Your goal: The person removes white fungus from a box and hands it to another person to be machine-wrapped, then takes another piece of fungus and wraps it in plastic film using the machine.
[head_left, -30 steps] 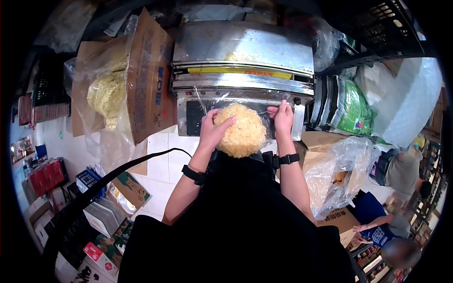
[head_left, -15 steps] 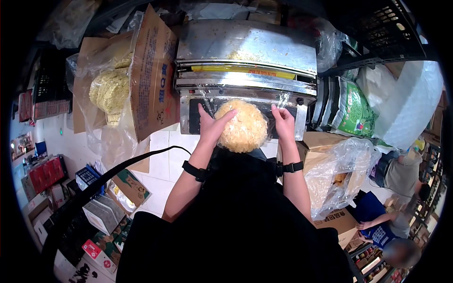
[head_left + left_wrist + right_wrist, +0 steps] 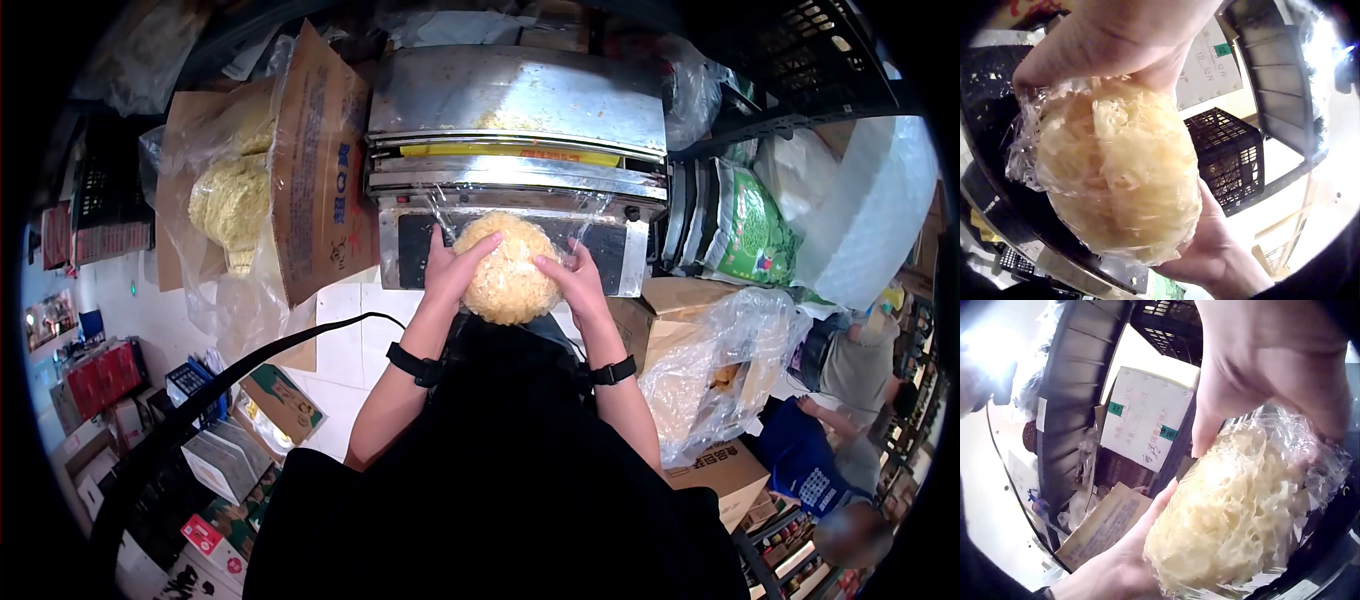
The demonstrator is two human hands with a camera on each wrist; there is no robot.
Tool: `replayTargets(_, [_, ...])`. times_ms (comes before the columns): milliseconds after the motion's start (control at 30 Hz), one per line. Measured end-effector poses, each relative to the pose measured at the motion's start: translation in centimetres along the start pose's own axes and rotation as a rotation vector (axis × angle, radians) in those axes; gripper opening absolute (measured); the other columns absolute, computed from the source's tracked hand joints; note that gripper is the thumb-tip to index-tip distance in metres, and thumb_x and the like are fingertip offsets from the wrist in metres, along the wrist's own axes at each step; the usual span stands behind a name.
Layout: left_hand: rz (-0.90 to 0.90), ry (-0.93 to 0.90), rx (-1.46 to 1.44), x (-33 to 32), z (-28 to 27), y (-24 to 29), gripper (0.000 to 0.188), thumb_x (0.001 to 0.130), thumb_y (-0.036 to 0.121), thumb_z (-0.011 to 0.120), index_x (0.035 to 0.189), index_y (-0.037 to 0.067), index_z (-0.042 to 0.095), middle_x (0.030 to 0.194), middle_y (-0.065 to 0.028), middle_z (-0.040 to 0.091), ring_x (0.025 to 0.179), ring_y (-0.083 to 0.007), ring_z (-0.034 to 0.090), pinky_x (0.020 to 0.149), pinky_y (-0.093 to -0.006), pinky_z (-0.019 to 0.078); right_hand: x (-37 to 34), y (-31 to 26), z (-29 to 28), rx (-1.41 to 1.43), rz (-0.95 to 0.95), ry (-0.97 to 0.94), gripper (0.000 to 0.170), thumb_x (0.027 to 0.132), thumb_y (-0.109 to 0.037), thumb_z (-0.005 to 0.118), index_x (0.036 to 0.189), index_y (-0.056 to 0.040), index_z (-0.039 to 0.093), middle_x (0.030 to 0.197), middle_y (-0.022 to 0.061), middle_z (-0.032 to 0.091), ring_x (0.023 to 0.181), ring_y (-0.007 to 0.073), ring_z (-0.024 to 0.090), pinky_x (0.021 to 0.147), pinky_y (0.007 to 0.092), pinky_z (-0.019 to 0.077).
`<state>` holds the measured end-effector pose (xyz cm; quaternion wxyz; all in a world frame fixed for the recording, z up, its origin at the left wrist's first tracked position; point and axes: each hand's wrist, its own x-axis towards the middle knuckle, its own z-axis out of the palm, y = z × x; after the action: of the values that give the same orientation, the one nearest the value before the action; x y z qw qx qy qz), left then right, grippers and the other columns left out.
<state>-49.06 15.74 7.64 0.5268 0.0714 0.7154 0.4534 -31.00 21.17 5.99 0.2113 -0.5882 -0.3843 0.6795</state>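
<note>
A rounded bundle of pale yellow, frilly dried food in clear film is held in front of the body, over the dark plate of a steel wrapping machine. My left hand holds its left side, thumb on top. From the right, my right hand grips the opposite side, thumb on the near top. Bunched film sticks out beside the bundle in the left wrist view. In the right wrist view, crinkled film gathers at the right hand, whose fingertips are partly hidden.
To the left stands an open carton beside a plastic-lined heap of yellow dried food. Green bags line the right side. Below them sits a plastic-covered box. A person in a blue apron is at the lower right.
My right hand has left the film's right end and moved onto the bundle's right side. The left hand stays on the left side. The person at lower right has shifted posture.
</note>
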Motion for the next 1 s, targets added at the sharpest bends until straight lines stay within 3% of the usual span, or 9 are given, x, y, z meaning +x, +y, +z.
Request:
replayTargets(167, [0.015, 0.003, 0.158, -0.1, -0.8, -0.4, 0.119, 0.062, 0.029, 0.083, 0.141, -0.007, 0.002, 0.120, -0.0247, 0.051, 0.107, -0.0276, 0.055, 0.087, -0.0316, 0.0473, -0.3, 0.1, -0.4, 0.105, 0.001, -0.096, 0.081, 0.074, -0.018, 0.075, 0.132, 0.0130, 0.028, 0.122, 0.0219, 0.050, 0.111, 0.0225, 0.052, 0.094, 0.0301, 0.0410])
replayTargets(233, [0.022, 0.045, 0.289, -0.1, -0.8, -0.6, 0.118, 0.063, 0.028, 0.083, 0.141, -0.005, 0.001, 0.120, -0.0244, 0.051, 0.108, -0.0270, 0.055, 0.087, -0.0324, 0.0471, 0.0, 0.9, -0.6, 0.140, 0.015, -0.105, 0.079, 0.069, -0.017, 0.078, 0.128, 0.0098, 0.034, 0.110, 0.0174, 0.055, 0.106, 0.0213, 0.054, 0.088, 0.0289, 0.0443])
replayTargets(400, [-0.082, -0.116, -0.231, -0.2, -0.6, -1.6, 0.100, 0.076, 0.019, 0.074, 0.141, -0.001, 0.001, 0.125, -0.0235, 0.046, 0.112, -0.0268, 0.051, 0.088, -0.0356, 0.0475, -0.1, 1.7, -0.5, 0.194, -0.002, -0.150, 0.070, 0.071, -0.015, 0.076, 0.126, 0.0055, 0.037, 0.114, 0.0156, 0.054, 0.104, 0.0203, 0.054, 0.088, 0.0292, 0.0438])
replayTargets(533, [-0.072, -0.106, -0.265, -0.5, -1.1, -2.2, 0.093, 0.078, 0.015, 0.072, 0.141, 0.000, 0.004, 0.126, -0.0234, 0.044, 0.112, -0.0274, 0.051, 0.088, -0.0358, 0.0480, -0.8, 1.4, -0.5, 0.381, 0.044, -0.137, 0.062, 0.075, -0.012, 0.072, 0.125, 0.0029, 0.038, 0.116, 0.0148, 0.052, 0.104, 0.0198, 0.054, 0.089, 0.0301, 0.0433])
replayTargets(600, [-0.088, -0.255, -0.344, -0.5, -1.7, -2.3, 0.088, 0.078, 0.013, 0.071, 0.140, 0.001, 0.010, 0.125, -0.0226, 0.044, 0.110, -0.0269, 0.052, 0.088, -0.0351, 0.0483, -0.6, 1.7, -0.8, 0.379, 0.038, -0.156, 0.061, 0.075, -0.011, 0.072, 0.124, 0.0023, 0.038, 0.115, 0.0145, 0.052, 0.104, 0.0194, 0.054, 0.089, 0.0301, 0.0435])
replayTargets(767, [-0.064, -0.234, -0.363, -0.2, -1.9, -3.3, 0.075, 0.078, 0.011, 0.070, 0.131, 0.003, 0.017, 0.120, -0.0209, 0.044, 0.105, -0.0269, 0.054, 0.084, -0.0368, 0.0511, -0.7, 1.7, -1.0, 0.326, 0.013, -0.183, 0.051, 0.079, -0.015, 0.069, 0.119, 0.0031, 0.044, 0.112, 0.0133, 0.055, 0.105, 0.0178, 0.053, 0.087, 0.0287, 0.0441])
replayTargets(867, [-0.064, -0.203, -0.369, -0.8, -2.0, -2.7, 0.069, 0.078, 0.010, 0.069, 0.126, 0.005, 0.019, 0.116, -0.0202, 0.044, 0.103, -0.0275, 0.055, 0.081, -0.0386, 0.0528, 1.6, 1.8, -1.5, 0.383, 0.047, -0.127, 0.037, 0.084, -0.022, 0.065, 0.107, 0.0046, 0.052, 0.102, 0.0121, 0.059, 0.098, 0.0167, 0.056, 0.081, 0.0267, 0.0458])
replayTargets(933, [-0.057, -0.214, -0.347, -1.0, -2.2, -2.7, 0.067, 0.079, 0.010, 0.068, 0.125, 0.006, 0.019, 0.115, -0.0199, 0.044, 0.102, -0.0280, 0.055, 0.079, -0.0394, 0.0534, 3.3, -0.1, -1.4, 0.039, 0.003, 0.144, 0.034, 0.088, -0.028, 0.060, 0.096, 0.0052, 0.057, 0.090, 0.0109, 0.062, 0.084, 0.0158, 0.060, 0.069, 0.0253, 0.0480])
replayTargets(1000, [-0.059, -0.261, -0.408, -1.0, -2.5, -2.6, 0.065, 0.079, 0.011, 0.067, 0.124, 0.006, 0.020, 0.115, -0.0197, 0.043, 0.102, -0.0283, 0.055, 0.080, -0.0402, 0.0532, 4.8, -1.2, -0.6, 0.180, 0.035, 0.157, 0.032, 0.089, -0.026, 0.058, 0.094, 0.0056, 0.056, 0.084, 0.0109, 0.062, 0.076, 0.0160, 0.061, 0.063, 0.0254, 0.0482])
